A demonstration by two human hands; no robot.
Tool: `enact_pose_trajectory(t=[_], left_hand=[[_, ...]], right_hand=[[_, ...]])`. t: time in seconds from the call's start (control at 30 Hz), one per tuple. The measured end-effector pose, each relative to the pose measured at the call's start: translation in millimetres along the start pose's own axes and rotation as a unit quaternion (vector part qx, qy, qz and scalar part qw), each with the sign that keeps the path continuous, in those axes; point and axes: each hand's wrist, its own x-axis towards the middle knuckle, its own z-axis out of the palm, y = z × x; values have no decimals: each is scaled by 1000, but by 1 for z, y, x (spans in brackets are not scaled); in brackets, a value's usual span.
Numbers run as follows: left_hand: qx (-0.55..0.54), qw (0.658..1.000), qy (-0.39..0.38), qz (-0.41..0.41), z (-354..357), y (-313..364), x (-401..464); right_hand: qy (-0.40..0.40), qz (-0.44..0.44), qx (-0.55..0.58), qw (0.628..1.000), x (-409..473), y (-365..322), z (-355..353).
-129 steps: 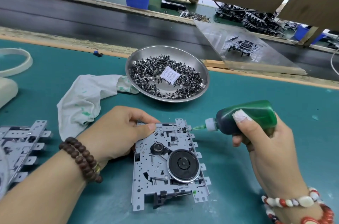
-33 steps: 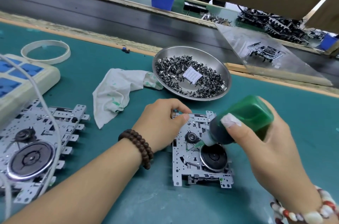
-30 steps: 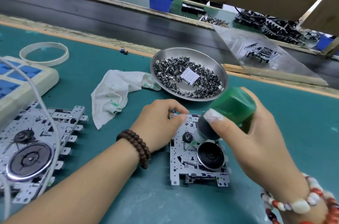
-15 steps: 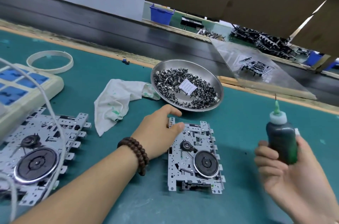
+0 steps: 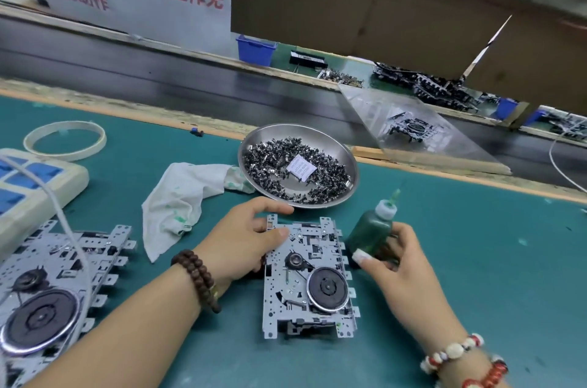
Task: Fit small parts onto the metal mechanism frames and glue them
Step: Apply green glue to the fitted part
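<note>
I see my left hand (image 5: 244,240) clamped on the far-left corner of the perforated silver metal mechanism frame (image 5: 306,279), thumb on top, pinning it flat on the teal surface (image 5: 476,260) — I judge to stop it sliding. My right hand (image 5: 394,257) grips the dark green glue bottle (image 5: 370,233) upright just right of the frame, nozzle up so nothing drips. The shallow steel dish of small dark parts (image 5: 298,165) sits just beyond. Half a second ago the bottle was farther right — it has come in closer.
</note>
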Motion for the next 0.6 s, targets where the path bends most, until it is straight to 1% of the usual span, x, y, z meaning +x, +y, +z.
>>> enact_pose_trajectory(t=[0.1,0.17,0.2,0.23,0.3,0.37,0.43,0.47,0.5,0.57,0.6], left_hand=[[-22,1000,-2,0,-1,1,0],[-23,1000,-2,1,-1,2,-2],[-20,1000,-3,3,-1,4,-3],[-18,1000,-6,5,-1,5,-5],[-18,1000,-15,15,0,10,-9],[-9,999,-31,41,2,17,-15],[6,996,-53,69,6,28,-23],[8,995,-63,82,9,34,-27],[9,993,-70,95,12,41,-31],[10,991,-65,119,19,54,-38],[7,990,-55,130,22,62,-41]], right_hand=[[0,-20,-73,997,1,5,-1],[-23,-19,-120,992,-2,5,-1],[-34,-15,-126,991,-4,3,-2],[-31,-12,-106,994,-7,1,-4],[11,5,-40,999,-19,-6,-11],[40,67,71,994,-38,-16,-18],[-15,154,175,972,-60,-31,-17],[-48,184,193,963,-69,-37,-16],[-69,194,179,962,-76,-40,-15],[-79,178,153,969,-82,-48,-18],[-84,169,167,968,-84,-51,-22]])
